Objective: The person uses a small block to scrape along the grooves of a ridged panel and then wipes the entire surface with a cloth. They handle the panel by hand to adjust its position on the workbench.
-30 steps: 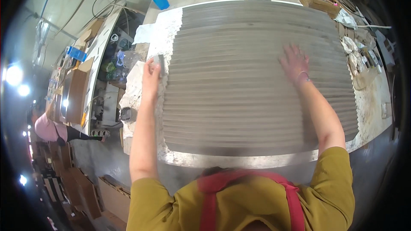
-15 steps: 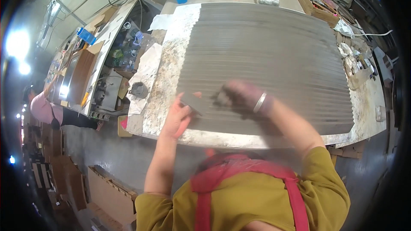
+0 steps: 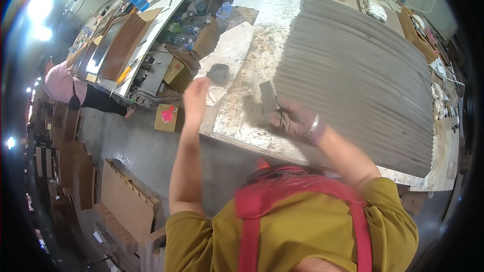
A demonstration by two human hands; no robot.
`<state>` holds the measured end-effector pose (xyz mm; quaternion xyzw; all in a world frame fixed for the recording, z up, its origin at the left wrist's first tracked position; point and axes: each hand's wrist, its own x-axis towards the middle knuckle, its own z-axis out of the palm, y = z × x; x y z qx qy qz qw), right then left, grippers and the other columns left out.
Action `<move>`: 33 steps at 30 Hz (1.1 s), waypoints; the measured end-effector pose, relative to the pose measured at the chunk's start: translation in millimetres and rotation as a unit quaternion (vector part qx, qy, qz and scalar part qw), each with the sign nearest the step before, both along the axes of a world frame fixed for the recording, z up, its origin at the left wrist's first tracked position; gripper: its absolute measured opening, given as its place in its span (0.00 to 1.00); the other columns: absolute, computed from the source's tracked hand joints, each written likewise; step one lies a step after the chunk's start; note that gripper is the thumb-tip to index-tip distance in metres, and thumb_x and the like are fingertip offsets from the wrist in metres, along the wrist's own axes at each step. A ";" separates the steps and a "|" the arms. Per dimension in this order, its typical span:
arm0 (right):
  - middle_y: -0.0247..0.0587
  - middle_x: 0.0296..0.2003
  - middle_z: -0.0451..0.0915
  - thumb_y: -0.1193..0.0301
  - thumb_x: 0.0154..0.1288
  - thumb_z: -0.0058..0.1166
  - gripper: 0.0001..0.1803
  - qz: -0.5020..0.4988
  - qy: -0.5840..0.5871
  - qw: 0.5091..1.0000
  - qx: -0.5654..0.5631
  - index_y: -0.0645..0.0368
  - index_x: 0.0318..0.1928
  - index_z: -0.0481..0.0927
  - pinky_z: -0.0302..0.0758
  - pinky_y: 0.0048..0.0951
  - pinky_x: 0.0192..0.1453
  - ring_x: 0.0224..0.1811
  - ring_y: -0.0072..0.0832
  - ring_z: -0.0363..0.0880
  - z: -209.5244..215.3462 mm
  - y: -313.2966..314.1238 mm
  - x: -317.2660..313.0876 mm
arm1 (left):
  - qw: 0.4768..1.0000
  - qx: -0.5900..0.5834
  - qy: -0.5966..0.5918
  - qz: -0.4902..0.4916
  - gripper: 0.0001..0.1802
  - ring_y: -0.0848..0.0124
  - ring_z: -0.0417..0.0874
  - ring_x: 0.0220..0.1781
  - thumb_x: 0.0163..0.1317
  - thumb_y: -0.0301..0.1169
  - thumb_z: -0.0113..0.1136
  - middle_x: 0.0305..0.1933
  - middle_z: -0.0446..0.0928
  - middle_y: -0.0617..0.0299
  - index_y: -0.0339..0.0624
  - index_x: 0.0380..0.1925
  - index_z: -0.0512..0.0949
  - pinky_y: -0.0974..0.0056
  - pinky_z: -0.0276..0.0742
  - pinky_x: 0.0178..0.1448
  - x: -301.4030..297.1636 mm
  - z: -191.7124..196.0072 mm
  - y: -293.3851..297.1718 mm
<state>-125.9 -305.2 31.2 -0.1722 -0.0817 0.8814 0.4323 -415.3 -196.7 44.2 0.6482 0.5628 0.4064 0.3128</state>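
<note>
Grey and flat, a block (image 3: 269, 97) juts from the right hand (image 3: 294, 118), gripped at its near end; ridged strips (image 3: 353, 80) spread rightward of that hand. Just beside a dark container (image 3: 218, 74), the left hand (image 3: 195, 96) bunches its fingers; whether holding anything, I cannot tell.

Your shirt (image 3: 297, 226) is mustard yellow; your apron (image 3: 282, 191) is red. The long strips (image 3: 353, 80) form grey-brown parallel stripes, and the small block (image 3: 268, 96) is grey. The counter (image 3: 259, 65) is white, mottled brown. The co-worker's top (image 3: 59, 83) is pink, the trousers (image 3: 103, 102) black.
</note>
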 end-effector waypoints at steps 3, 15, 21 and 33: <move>0.55 0.44 0.81 0.67 0.74 0.45 0.18 0.040 0.040 0.998 0.003 0.66 0.56 0.69 0.86 0.31 0.41 0.42 0.39 0.85 -19.5 28.0 -8.1 | 0.990 0.022 0.132 0.044 0.13 0.57 0.83 0.41 0.63 0.37 0.59 0.40 0.81 0.50 0.38 0.39 0.81 0.61 0.76 0.45 -12.5 11.8 30.3; 0.44 0.36 0.79 0.61 0.69 0.53 0.19 0.027 -0.169 0.985 0.002 0.58 0.54 0.70 0.77 0.23 0.26 0.31 0.29 0.83 -15.8 87.4 -34.2 | 0.910 0.164 0.372 -0.079 0.07 0.53 0.78 0.41 0.58 0.32 0.60 0.33 0.77 0.55 0.41 0.30 0.76 0.52 0.73 0.41 15.5 5.3 59.5; 0.44 0.40 0.79 0.62 0.69 0.53 0.22 0.048 -0.301 0.949 0.081 0.62 0.57 0.70 0.79 0.28 0.36 0.34 0.31 0.82 0.1 109.2 -42.9 | 0.968 -0.011 0.250 -0.031 0.11 0.56 0.80 0.31 0.59 0.34 0.57 0.28 0.79 0.53 0.36 0.28 0.76 0.57 0.73 0.37 5.0 13.9 74.1; 0.48 0.40 0.80 0.60 0.65 0.53 0.18 -0.045 -0.772 0.381 0.507 0.50 0.53 0.73 0.73 0.45 0.48 0.41 0.48 0.80 21.9 160.1 -72.1 | 0.947 -0.215 -0.240 0.000 0.12 0.86 0.60 0.20 0.64 0.32 0.57 0.19 0.65 0.76 0.47 0.22 0.70 0.76 0.51 0.24 -33.8 9.9 73.9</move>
